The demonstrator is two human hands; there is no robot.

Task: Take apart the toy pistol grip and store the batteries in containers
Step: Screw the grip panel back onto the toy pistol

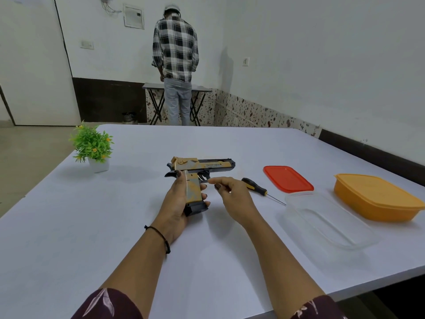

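A gold and black toy pistol (202, 166) is held above the white table (92, 226), barrel pointing right. My left hand (177, 203) wraps around its grip from the left, and the black magazine base (195, 209) sticks out below my fingers. My right hand (230, 194) hovers just right of the grip with forefinger and thumb pinched near the trigger guard; I cannot tell if it holds anything. A clear open container (326, 222) lies to the right, with a red lid (287, 178) behind it and a closed orange container (377, 196) further right.
A black and yellow screwdriver (255, 185) lies on the table between my right hand and the red lid. A small potted plant (94, 146) stands at the far left of the table. Another person (176, 65) stands at a folding table by the back wall.
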